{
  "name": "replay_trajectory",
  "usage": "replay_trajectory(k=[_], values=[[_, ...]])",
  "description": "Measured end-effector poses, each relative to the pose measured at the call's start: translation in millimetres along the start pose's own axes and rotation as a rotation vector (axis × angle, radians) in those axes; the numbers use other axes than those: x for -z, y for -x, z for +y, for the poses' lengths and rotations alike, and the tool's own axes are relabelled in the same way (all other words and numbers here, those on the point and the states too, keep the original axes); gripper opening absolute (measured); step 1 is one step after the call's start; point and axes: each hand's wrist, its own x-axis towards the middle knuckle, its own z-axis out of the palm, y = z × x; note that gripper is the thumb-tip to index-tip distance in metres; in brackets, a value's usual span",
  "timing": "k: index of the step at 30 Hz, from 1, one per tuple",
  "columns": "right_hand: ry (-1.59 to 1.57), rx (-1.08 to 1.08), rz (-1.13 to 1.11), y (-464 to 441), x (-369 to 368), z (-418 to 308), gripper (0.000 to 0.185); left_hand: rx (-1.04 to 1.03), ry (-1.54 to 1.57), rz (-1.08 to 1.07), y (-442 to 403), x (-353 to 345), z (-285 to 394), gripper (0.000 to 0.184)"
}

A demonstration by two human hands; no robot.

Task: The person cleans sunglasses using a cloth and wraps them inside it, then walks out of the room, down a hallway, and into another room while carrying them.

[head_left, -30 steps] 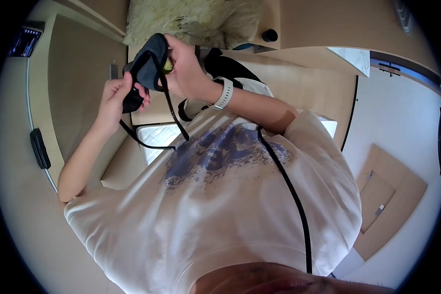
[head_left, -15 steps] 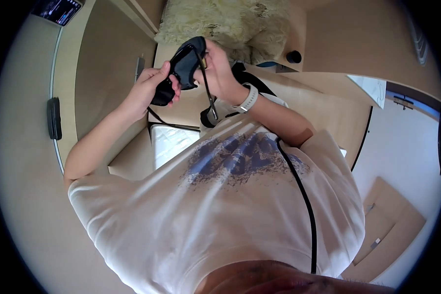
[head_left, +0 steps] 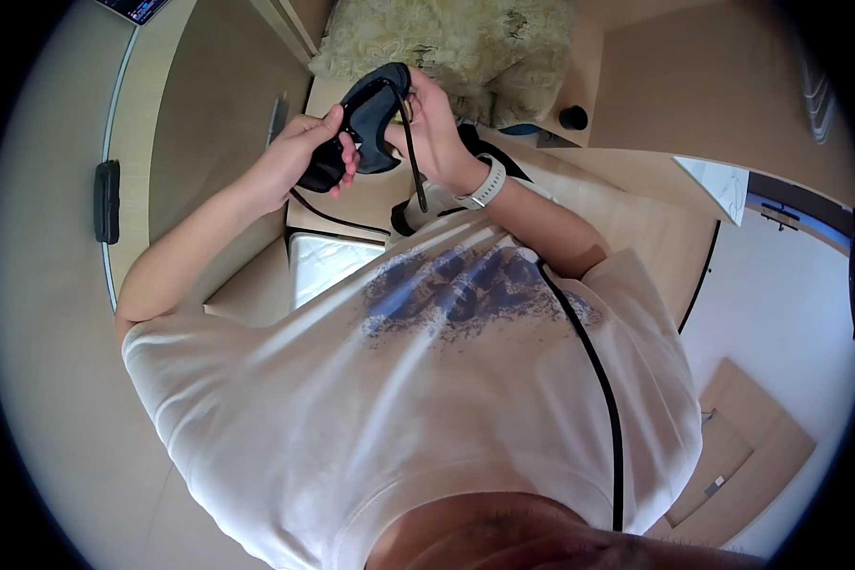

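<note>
Together, both hands (head_left: 299,155) (head_left: 437,138) hold glasses (head_left: 378,128); the black cylinder's (head_left: 573,118) inside is unclear.

There is one pair of dark glasses (head_left: 371,122), and it has two thin arms (head_left: 422,198). One left hand (head_left: 304,147) and one right hand (head_left: 433,131) touch the glasses, and that makes two hands. One watch (head_left: 485,186) is near the glasses. Below the glasses are one shirt (head_left: 427,399) and one black cord (head_left: 617,446). Past the glasses is one fluffy cover (head_left: 437,43). Right of the glasses is one round black thing (head_left: 573,118). Well left of the glasses are one black box (head_left: 107,201) and one screen (head_left: 138,8).
</note>
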Motion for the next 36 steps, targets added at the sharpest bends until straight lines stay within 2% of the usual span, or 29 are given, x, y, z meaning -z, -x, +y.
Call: replay_trajectory(k=[3, 4, 8, 10, 15, 19, 21, 24, 25, 27, 32, 36], values=[[-0.114, -0.029, -0.011, -2, 16, 8, 0.039, -0.034, 0.019, 0.060, 1, -1, 5, 0.060], [0.002, 0.008, 0.026, -7, 18, 9, 0.041, -0.069, -0.020, 0.049, 1, 1, 6, 0.060], [0.039, -0.102, 0.078, -15, 25, -1, 0.043, -0.074, -0.086, 0.000, -3, 10, 7, 0.064], [-0.154, -0.012, 0.018, -18, 12, 4, 0.040, -0.058, -0.059, -0.032, -5, 10, 3, 0.064], [-0.017, 0.027, -0.045, -10, 1, 7, 0.044, -0.052, -0.017, 0.031, 4, 2, 3, 0.062], [-0.069, -0.058, -0.075, -7, 20, 3, 0.044, -0.095, -0.038, 0.036, 2, 5, 2, 0.062], [0.002, -0.146, -0.003, -14, 30, 2, 0.043, -0.120, -0.068, 0.020, -1, 8, 7, 0.062], [-0.155, -0.139, 0.018, -14, 19, -1, 0.041, -0.083, -0.069, -0.004, -3, 12, 4, 0.063], [-0.155, -0.132, 0.023, -13, 14, 1, 0.041, -0.082, -0.071, -0.014, -4, 13, 4, 0.064], [-0.014, 0.025, 0.018, -12, 4, 5, 0.041, -0.067, -0.070, -0.001, -4, 9, 6, 0.064], [-0.097, -0.078, -0.048, -4, 5, 0, 0.041, -0.042, -0.058, 0.043, 1, 4, 4, 0.064], [-0.038, -0.044, -0.115, -6, 22, 9, 0.039, -0.044, -0.047, -0.007, 2, 5, 5, 0.064]])
